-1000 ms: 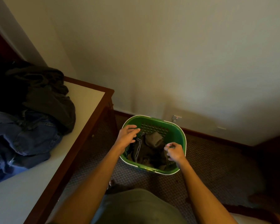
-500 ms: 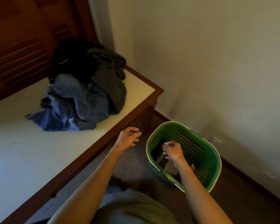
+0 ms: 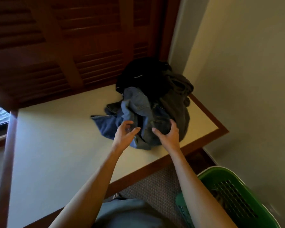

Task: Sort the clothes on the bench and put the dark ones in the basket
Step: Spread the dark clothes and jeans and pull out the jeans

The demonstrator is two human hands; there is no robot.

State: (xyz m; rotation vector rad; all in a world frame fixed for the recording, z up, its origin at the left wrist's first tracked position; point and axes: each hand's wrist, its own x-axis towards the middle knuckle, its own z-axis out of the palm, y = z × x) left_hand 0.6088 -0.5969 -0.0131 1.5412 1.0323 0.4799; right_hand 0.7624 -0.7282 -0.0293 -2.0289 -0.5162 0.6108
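A heap of clothes lies at the far right end of the cream-topped bench: blue jeans nearest, a black garment behind, a grey one to the right. Both hands reach over the jeans, the left hand with fingers spread, the right hand cupped against the denim (whether it grips is unclear). The green basket stands on the carpet at near right.

Bare forearms, no sleeves; grey-green garment (shirt or shorts, unclear) below.
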